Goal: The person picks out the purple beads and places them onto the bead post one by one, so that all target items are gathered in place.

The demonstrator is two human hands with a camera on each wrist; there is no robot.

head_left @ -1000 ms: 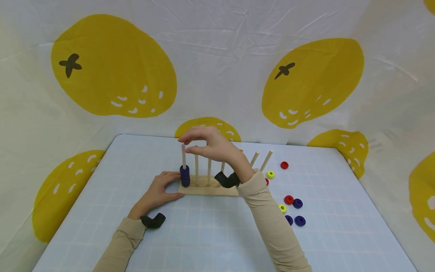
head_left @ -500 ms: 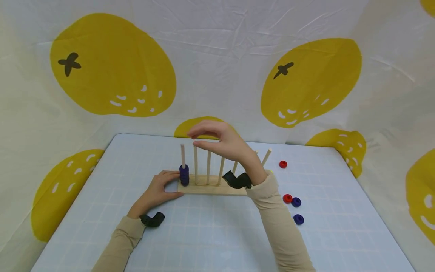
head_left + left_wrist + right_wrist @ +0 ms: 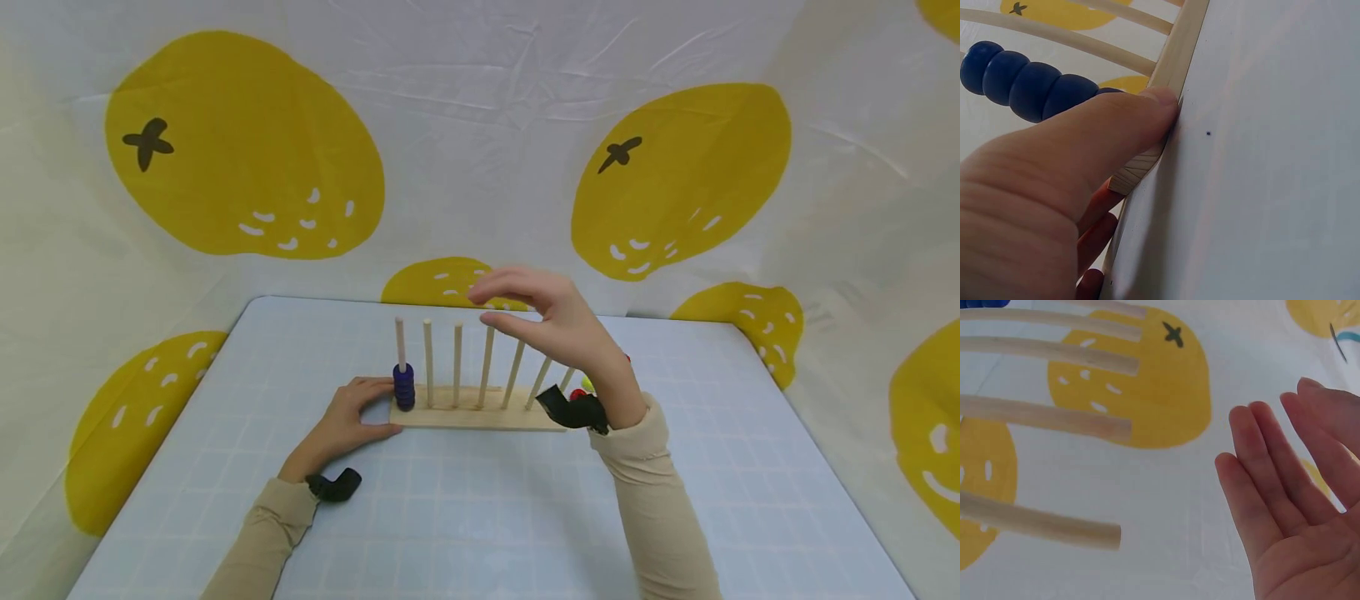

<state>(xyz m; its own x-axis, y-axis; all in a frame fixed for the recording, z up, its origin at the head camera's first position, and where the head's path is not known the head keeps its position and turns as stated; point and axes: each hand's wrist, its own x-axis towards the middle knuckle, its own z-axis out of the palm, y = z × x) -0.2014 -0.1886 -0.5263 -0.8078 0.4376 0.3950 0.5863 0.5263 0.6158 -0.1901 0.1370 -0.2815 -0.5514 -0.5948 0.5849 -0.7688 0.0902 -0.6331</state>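
Observation:
A wooden peg rack (image 3: 480, 417) stands on the table, with several upright pegs in a row. Dark blue rings (image 3: 403, 388) are stacked on its leftmost peg. My left hand (image 3: 347, 421) grips the left end of the rack's base; in the left wrist view the thumb (image 3: 1116, 119) presses its front edge and other fingers lie behind. My right hand (image 3: 558, 321) is raised over the pegs right of the middle. It holds nothing, and in the right wrist view its fingers (image 3: 1266, 469) are extended, apart from the peg tips.
Past the rack's right end, a red ring (image 3: 577, 395) and a yellow ring (image 3: 587, 384) show partly beside my right wrist. The right forearm (image 3: 660, 500) covers part of the table. A white cloth (image 3: 480, 150) with yellow fruit prints hangs behind the table.
My right hand has moved right, from above the ringed leftmost peg to above the pegs right of the middle. Its forearm now hides most loose rings. The left hand stays on the base.

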